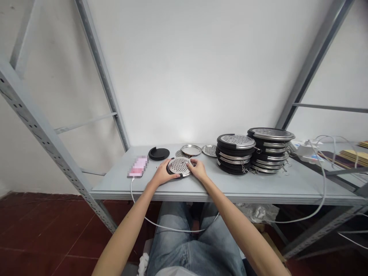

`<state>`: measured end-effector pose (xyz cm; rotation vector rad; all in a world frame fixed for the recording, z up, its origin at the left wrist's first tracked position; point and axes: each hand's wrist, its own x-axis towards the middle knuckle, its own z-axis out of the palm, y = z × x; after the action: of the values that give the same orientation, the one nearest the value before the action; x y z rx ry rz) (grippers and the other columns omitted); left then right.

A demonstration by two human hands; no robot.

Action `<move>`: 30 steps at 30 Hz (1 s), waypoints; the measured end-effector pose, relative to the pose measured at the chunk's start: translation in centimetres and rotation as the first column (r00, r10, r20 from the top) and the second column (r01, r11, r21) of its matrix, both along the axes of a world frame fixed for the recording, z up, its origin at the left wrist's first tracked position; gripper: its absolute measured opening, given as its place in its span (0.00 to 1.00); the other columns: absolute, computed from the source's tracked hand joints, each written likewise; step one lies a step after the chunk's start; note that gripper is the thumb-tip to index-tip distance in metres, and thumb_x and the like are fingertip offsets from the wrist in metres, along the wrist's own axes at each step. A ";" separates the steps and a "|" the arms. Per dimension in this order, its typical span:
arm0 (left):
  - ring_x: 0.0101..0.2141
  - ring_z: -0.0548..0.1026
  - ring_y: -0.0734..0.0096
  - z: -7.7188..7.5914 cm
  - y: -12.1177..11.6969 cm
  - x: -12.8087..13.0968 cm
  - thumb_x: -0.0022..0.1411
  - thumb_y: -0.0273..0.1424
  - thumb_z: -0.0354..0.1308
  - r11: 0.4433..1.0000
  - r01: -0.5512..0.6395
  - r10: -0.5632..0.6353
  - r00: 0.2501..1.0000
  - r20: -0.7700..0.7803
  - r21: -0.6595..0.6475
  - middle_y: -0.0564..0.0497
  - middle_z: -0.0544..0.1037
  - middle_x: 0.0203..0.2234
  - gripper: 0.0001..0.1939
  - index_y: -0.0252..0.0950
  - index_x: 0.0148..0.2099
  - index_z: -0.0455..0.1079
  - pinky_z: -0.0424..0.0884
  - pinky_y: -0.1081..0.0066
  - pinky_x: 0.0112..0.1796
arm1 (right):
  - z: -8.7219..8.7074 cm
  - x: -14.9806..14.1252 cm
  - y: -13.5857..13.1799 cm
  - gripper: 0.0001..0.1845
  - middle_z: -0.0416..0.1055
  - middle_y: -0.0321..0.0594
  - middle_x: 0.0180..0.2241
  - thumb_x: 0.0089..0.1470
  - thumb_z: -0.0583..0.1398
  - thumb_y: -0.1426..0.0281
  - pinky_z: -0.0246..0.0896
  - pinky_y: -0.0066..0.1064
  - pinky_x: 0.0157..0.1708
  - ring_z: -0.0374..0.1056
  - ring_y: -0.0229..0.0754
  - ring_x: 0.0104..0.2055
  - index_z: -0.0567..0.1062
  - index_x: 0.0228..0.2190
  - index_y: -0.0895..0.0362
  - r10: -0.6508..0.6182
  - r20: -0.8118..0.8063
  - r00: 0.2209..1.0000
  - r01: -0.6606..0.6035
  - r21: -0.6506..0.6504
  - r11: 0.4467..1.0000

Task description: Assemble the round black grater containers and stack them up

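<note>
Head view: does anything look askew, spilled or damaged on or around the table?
No spill or obvious damage shows. Two things look untidy: the white cable droops off the front edge of the table and across the person's lap, and the right-hand stack looks uneven, its layers not lining up.

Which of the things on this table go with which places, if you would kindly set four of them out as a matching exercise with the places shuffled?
Things
1. Front perforated disc
2. Pink rectangular item
3. Shiny-rimmed round piece
4. Stacked discs

Places
A. To the right of both hands
B. Between the left hand and the right hand
C. Directly behind the front perforated disc, nearer the wall
D. To the left of both hands, with a white cable at its near end

Pairs: 1-B, 2-D, 3-C, 4-A
</note>
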<state>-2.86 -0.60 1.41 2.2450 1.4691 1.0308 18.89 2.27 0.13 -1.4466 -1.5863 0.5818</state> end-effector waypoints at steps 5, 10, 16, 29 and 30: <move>0.61 0.59 0.49 0.0 -0.1 0.0 0.43 0.51 0.68 1.000 -0.001 0.001 1.000 -0.015 0.013 0.39 0.62 0.61 0.49 0.35 0.63 0.57 0.55 0.54 0.60 | 0.3 -0.1 -0.5 0.24 0.74 0.49 0.47 0.49 0.61 0.65 0.60 0.36 0.53 0.70 0.48 0.50 0.75 0.47 0.63 0.009 0.005 1.000 -0.008 -0.022 1.000; 0.62 0.58 0.49 0.4 -0.4 -0.1 0.41 0.50 0.69 0.999 0.025 -0.025 1.000 0.001 -0.024 0.41 0.59 0.63 0.56 0.37 0.67 0.50 0.55 0.54 0.60 | 0.4 0.0 -0.5 0.27 0.72 0.48 0.51 0.50 0.59 0.66 0.59 0.36 0.55 0.68 0.47 0.53 0.72 0.51 0.62 0.032 -0.023 0.999 -0.032 -0.021 0.999; 0.61 0.58 0.47 0.5 -0.5 0.1 0.39 0.51 0.70 0.999 0.004 -0.004 1.000 0.006 -0.033 0.40 0.60 0.62 0.56 0.36 0.66 0.51 0.54 0.53 0.60 | 0.7 -0.1 -0.8 0.22 0.73 0.47 0.49 0.50 0.58 0.68 0.57 0.36 0.57 0.68 0.48 0.54 0.76 0.46 0.61 0.095 -0.011 0.995 -0.096 -0.044 0.994; 0.60 0.60 0.49 0.4 -0.4 0.0 0.41 0.51 0.69 1.000 0.014 -0.014 1.000 -0.008 0.008 0.41 0.63 0.60 0.52 0.36 0.64 0.56 0.56 0.54 0.60 | 0.5 0.1 -0.3 0.21 0.74 0.41 0.50 0.50 0.56 0.73 0.56 0.35 0.57 0.67 0.44 0.54 0.77 0.46 0.57 0.180 -0.001 0.984 -0.180 -0.014 0.984; 0.60 0.60 0.49 0.4 -0.4 0.0 0.42 0.51 0.68 1.000 0.015 -0.014 1.000 -0.014 0.016 0.41 0.63 0.60 0.50 0.36 0.64 0.57 0.56 0.54 0.60 | 0.4 0.0 -0.3 0.21 0.73 0.42 0.50 0.51 0.56 0.73 0.56 0.35 0.57 0.67 0.44 0.54 0.76 0.47 0.57 0.163 0.001 0.987 -0.163 -0.015 0.987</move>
<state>-2.83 -1.01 1.84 2.2749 1.4532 1.0280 18.89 2.01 0.55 -1.3365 -1.7160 0.6880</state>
